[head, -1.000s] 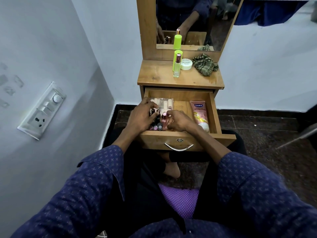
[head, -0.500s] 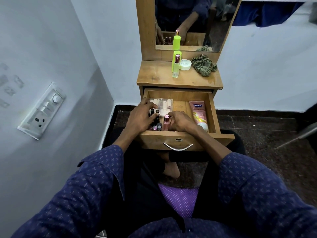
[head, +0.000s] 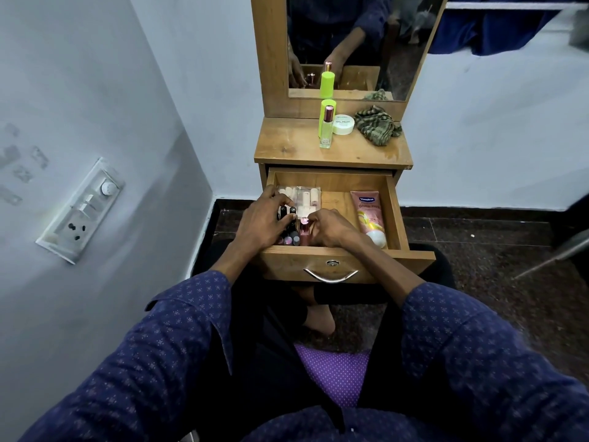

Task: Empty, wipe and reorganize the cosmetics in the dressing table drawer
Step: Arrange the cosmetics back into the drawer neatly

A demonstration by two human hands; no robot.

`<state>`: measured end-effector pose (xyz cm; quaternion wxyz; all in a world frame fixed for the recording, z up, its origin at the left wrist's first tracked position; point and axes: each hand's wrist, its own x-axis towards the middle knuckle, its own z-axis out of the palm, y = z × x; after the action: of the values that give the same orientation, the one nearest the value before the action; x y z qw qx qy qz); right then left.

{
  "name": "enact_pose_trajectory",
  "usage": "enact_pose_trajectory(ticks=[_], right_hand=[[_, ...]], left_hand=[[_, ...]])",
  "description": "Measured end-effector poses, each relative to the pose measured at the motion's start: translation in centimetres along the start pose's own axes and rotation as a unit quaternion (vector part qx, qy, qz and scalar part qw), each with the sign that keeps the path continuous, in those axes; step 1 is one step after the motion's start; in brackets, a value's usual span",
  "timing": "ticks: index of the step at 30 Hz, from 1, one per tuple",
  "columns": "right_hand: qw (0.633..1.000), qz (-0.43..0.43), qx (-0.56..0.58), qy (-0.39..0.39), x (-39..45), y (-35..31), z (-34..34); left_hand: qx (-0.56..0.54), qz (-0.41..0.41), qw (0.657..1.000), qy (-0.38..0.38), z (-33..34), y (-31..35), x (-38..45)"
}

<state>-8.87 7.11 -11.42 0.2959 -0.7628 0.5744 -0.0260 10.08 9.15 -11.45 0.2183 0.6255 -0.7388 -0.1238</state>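
Head camera, looking down at an open wooden drawer (head: pixel 395 212) of a small dressing table, with both hands of the person inside its front left part. A cluster of small cosmetic bottles (head: pixel 291 239) stands upright there, caps up, long axes vertical. The left hand (head: pixel 263 223) curls over the dark-capped bottles at the left of the cluster, fingers wrapped around them. The right hand (head: pixel 330 229) touches the cluster's right side, fingertips pinching a pink-capped bottle (head: pixel 304 229), which stands upright just left of that hand. Behind the cluster lies a clear packet of pale tubes (head: pixel 306 194). A pink lotion tube (head: pixel 369 215) lies flat along the drawer's right wall, cap toward the person, nearer the right hand. Lifting the bottles likely means pulling straight up.
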Motion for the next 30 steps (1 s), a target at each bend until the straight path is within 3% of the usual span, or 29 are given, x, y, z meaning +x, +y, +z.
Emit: enact_pose_trajectory(ticks=[20,30], right_hand=[[1.0,0.011,0.015,-0.01,0.7,1.3,0.3],[0.997,0.034,0.032,-0.062,1.3,2.1,-2.8]], left_hand=[[0.018,0.005,1.0,-0.011,-0.2,0.3,0.2],[0.022,0.034,0.999,0.008,-0.5,0.3,1.0]])
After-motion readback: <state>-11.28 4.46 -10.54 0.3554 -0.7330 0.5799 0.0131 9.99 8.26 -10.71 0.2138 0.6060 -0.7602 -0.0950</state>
